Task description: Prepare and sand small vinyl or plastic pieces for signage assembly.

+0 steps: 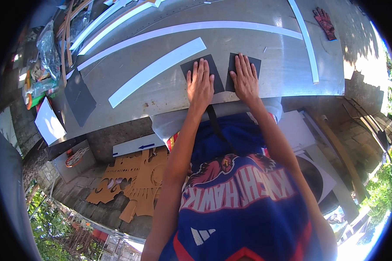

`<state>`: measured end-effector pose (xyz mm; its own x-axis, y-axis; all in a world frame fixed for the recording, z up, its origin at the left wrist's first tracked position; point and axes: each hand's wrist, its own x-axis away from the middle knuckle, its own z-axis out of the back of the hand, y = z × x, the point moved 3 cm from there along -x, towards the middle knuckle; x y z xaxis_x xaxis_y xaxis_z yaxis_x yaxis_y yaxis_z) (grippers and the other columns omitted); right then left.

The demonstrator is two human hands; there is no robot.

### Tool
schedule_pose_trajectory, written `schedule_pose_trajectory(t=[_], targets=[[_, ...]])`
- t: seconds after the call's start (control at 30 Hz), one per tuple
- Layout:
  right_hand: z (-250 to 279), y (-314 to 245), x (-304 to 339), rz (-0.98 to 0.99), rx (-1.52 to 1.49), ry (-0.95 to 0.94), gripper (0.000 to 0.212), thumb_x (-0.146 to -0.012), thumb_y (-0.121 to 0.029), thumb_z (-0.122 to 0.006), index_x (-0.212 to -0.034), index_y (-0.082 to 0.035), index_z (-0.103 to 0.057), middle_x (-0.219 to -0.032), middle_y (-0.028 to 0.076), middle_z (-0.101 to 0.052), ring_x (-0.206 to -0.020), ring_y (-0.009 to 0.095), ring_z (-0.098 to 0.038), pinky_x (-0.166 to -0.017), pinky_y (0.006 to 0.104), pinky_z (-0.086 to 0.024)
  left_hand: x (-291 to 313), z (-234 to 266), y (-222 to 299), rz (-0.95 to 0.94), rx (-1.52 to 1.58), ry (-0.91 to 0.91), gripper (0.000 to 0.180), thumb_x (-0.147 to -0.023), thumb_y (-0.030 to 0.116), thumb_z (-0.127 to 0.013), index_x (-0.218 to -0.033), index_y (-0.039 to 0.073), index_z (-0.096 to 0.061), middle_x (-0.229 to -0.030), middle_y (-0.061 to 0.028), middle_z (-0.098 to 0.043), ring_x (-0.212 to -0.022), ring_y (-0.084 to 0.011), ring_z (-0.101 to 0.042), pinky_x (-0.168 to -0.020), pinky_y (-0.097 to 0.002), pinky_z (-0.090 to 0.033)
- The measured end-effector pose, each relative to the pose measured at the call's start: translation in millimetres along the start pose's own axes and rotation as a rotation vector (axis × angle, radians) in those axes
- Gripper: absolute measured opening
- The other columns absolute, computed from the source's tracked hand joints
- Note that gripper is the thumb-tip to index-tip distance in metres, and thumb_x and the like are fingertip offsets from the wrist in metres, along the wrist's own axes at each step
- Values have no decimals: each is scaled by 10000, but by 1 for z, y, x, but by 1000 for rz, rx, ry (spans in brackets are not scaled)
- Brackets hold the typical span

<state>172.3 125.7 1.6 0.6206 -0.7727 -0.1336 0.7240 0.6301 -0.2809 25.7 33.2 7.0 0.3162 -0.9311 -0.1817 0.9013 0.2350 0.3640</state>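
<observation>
We find the metal table [287,71] carrying a white strip [157,72] left of its middle. Near the table's front edge, the left dark sheet [215,71] and right dark sheet [257,64] lie flat. The left hand [200,89] and right hand [247,85] rest apart, 1 per sheet, palms down, clamping nothing; we judge this stops slipping.

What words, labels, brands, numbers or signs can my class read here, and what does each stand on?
Shirt: large pale lettering, upside down in this view; legible, but not copied here.
Shirt, nearer the lower edge: a white three-bar logo, brand not named.
Brown cardboard: small dark lettering, too blurred to read surely.
White panel: a blue arrow pointing left.
Dark sheets: no text visible.
</observation>
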Motion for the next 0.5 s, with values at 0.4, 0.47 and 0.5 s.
schedule_pose_trajectory(t=[0.4, 0.47, 0.5], targets=[[15, 23, 2, -74, -107, -50, 630, -1017, -398, -433, -1524, -66, -260, -1593, 118, -240, -1481, 288, -193, -1186, 455, -163, 6, 37, -27, 106, 241, 79, 530, -940, 253, -596, -1392, 11, -461, -1470, -162, -434, -1392, -345, -364, -1130, -507, -286], [38, 16, -3, 10, -260, -58, 749, -965, -464, -524, -1532, -70, -235, -1600, 154, -196, -1490, 308, -152, -1191, 467, -134, 14, 55, -31, 108, 248, 119, 479, -927, 188, -617, -1343, -14, -491, -1416, -217, -465, -1354, -398, -390, -1118, -461, -322], [48, 15, -8, 90, -184, -143, 1006, -811, -512, -718, -1546, -83, -181, -1603, 172, -171, -1495, 320, -119, -1198, 480, -121, 18, 58, -35, 142, 273, 113, 455, -919, 173, -624, -1321, -6, -509, -1398, -213, -480, -1341, -399, -405, -1105, -459, -340]])
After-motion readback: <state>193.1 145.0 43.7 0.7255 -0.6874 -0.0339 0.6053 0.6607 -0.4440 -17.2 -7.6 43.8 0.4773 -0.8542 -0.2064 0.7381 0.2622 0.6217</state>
